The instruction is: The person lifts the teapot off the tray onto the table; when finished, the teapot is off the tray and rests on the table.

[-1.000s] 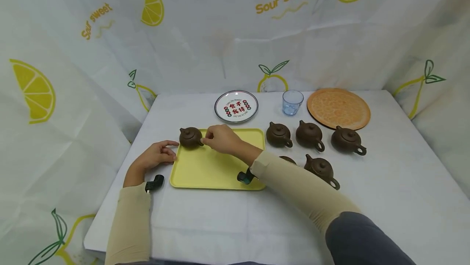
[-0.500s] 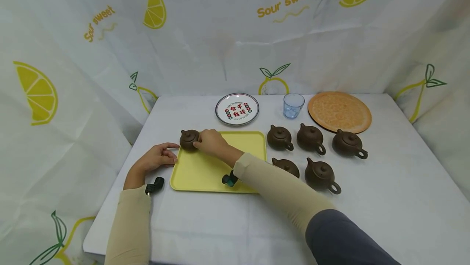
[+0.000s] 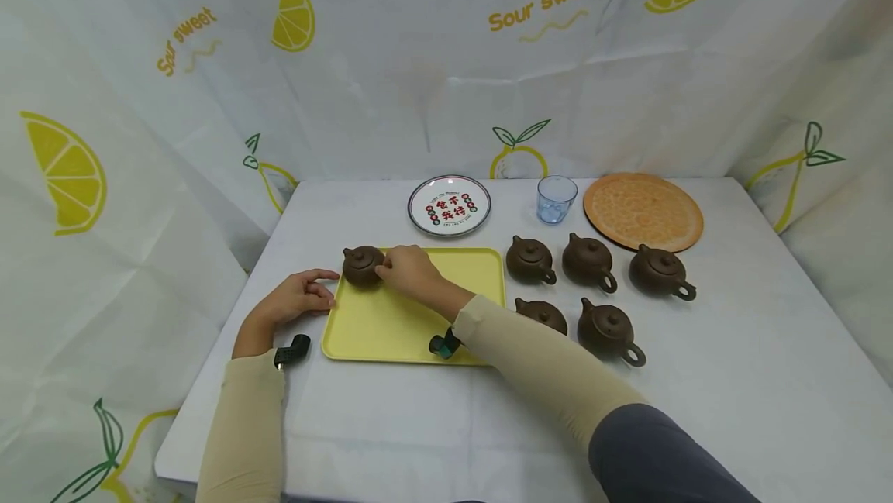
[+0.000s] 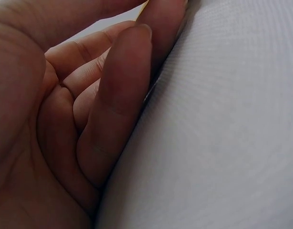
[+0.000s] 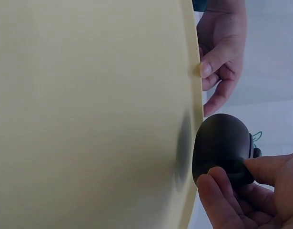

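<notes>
A small dark brown teapot (image 3: 361, 266) is at the far left corner of the yellow tray (image 3: 391, 325). My right hand (image 3: 412, 270) pinches it by the handle side, thumb against fingers. From the right wrist, the teapot (image 5: 220, 145) overlaps the tray's rim, its dark shadow showing on the tray beside it; the fingers and thumb (image 5: 265, 169) hide most of the handle. At the tray's left edge lies my left hand (image 3: 296, 298), fingers loosely bent. Its thumb touches the rim in the right wrist view. The left wrist view mostly shows that palm and the white cloth.
Several matching teapots (image 3: 587, 261) stand in two rows right of the tray, one partly hidden by my right sleeve. Behind are a printed plate (image 3: 449, 206), a blue glass (image 3: 556, 199) and a round wooden-looking board (image 3: 643, 212). A white curtain (image 3: 391, 61) backs the table.
My right hand and forearm have shifted a little left, uncovering more of the nearest teapot by the sleeve. The gripped teapot stays at about the same corner. My left hand has not moved.
</notes>
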Action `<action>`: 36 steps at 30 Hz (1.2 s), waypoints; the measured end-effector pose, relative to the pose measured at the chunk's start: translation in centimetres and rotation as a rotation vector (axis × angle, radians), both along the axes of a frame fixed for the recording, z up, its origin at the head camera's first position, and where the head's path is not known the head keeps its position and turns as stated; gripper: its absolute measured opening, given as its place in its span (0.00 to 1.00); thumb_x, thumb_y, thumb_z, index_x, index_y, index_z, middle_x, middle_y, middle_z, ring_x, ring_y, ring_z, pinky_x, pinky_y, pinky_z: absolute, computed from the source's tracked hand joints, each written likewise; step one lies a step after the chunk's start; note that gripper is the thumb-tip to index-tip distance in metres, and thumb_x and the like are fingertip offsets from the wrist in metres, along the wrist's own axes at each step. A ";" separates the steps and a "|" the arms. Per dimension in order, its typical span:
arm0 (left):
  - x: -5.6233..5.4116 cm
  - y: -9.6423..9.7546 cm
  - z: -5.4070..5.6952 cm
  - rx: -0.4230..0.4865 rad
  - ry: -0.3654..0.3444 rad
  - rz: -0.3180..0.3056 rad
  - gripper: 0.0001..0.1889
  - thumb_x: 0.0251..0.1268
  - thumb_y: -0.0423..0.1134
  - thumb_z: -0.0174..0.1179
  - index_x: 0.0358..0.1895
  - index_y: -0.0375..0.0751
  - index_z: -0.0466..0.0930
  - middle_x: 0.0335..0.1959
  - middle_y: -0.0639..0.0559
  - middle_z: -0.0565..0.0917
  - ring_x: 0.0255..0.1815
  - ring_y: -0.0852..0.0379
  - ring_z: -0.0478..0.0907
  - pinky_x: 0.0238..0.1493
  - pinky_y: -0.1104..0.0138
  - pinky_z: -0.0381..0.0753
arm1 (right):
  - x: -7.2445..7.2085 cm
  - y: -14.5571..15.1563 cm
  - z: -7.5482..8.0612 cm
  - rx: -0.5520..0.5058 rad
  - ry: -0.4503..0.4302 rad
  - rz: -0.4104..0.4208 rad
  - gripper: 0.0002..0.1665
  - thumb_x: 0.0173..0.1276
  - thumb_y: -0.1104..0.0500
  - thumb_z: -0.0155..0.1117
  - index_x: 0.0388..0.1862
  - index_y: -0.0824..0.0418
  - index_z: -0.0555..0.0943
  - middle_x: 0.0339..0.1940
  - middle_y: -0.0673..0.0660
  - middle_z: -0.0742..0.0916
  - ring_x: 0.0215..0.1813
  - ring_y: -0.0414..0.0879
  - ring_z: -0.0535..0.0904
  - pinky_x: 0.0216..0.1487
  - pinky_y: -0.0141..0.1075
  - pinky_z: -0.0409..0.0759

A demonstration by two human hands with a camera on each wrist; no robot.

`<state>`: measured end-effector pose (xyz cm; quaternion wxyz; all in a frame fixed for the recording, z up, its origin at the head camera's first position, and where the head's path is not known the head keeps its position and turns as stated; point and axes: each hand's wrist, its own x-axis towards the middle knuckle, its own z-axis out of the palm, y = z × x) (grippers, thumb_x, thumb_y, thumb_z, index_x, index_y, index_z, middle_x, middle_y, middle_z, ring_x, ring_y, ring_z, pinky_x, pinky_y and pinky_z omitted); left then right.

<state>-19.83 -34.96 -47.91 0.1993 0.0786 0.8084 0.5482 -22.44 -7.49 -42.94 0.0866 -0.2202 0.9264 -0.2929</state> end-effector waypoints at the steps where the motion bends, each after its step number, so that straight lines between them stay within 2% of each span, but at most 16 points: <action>1: 0.0 0.0 0.0 0.002 -0.001 0.000 0.31 0.58 0.27 0.66 0.65 0.27 0.66 0.33 0.47 0.85 0.33 0.60 0.81 0.37 0.69 0.81 | 0.1 0.3 0.2 -0.012 -0.006 0.002 0.23 0.73 0.49 0.58 0.18 0.55 0.73 0.14 0.48 0.72 0.17 0.39 0.64 0.19 0.30 0.62; 5: 0.1 0.0 -0.1 -0.008 -0.005 0.003 0.31 0.58 0.28 0.67 0.65 0.28 0.66 0.33 0.47 0.85 0.34 0.59 0.82 0.38 0.69 0.81 | 0.7 2.1 1.2 -0.062 -0.032 0.012 0.18 0.74 0.49 0.58 0.25 0.57 0.80 0.20 0.48 0.79 0.21 0.40 0.71 0.21 0.31 0.68; 10: -0.2 0.1 -0.1 -0.033 -0.008 0.004 0.31 0.59 0.28 0.66 0.66 0.29 0.66 0.34 0.45 0.85 0.35 0.59 0.81 0.40 0.69 0.81 | 1.0 5.0 2.7 -0.095 -0.024 0.017 0.17 0.74 0.49 0.57 0.31 0.58 0.83 0.22 0.46 0.83 0.23 0.41 0.75 0.23 0.32 0.71; 16: -0.3 0.1 0.4 -0.049 -0.004 0.008 0.32 0.59 0.28 0.66 0.66 0.30 0.66 0.35 0.44 0.84 0.35 0.59 0.81 0.39 0.70 0.80 | 1.7 8.9 4.6 -0.144 -0.020 -0.017 0.16 0.73 0.49 0.59 0.30 0.56 0.84 0.22 0.47 0.83 0.25 0.42 0.77 0.25 0.35 0.74; 21: -0.2 0.1 0.5 -0.055 -0.006 0.005 0.31 0.59 0.27 0.66 0.66 0.29 0.66 0.35 0.46 0.85 0.34 0.59 0.81 0.39 0.70 0.80 | 2.9 12.1 5.9 -0.168 -0.080 -0.075 0.13 0.72 0.50 0.61 0.31 0.55 0.84 0.25 0.48 0.85 0.31 0.42 0.81 0.30 0.38 0.77; 27: -0.2 0.0 0.5 -0.052 0.008 0.005 0.31 0.59 0.29 0.66 0.66 0.29 0.66 0.34 0.46 0.84 0.34 0.58 0.81 0.38 0.69 0.81 | 4.3 15.9 6.3 -0.168 -0.130 -0.145 0.13 0.71 0.49 0.62 0.35 0.55 0.85 0.27 0.49 0.86 0.33 0.42 0.82 0.35 0.39 0.77; 31: -0.2 0.0 0.3 -0.058 -0.002 0.011 0.31 0.58 0.28 0.66 0.66 0.30 0.67 0.34 0.47 0.84 0.33 0.59 0.80 0.38 0.69 0.80 | 5.4 18.8 5.9 -0.170 -0.120 -0.182 0.13 0.71 0.49 0.62 0.38 0.56 0.85 0.28 0.49 0.86 0.34 0.43 0.82 0.35 0.39 0.79; 36: 0.0 0.0 0.2 -0.059 0.004 0.002 0.32 0.57 0.28 0.66 0.66 0.29 0.66 0.34 0.46 0.84 0.34 0.58 0.80 0.38 0.69 0.79 | 6.7 22.9 5.4 -0.145 -0.065 -0.206 0.15 0.72 0.49 0.60 0.42 0.59 0.85 0.28 0.49 0.86 0.35 0.43 0.83 0.39 0.43 0.80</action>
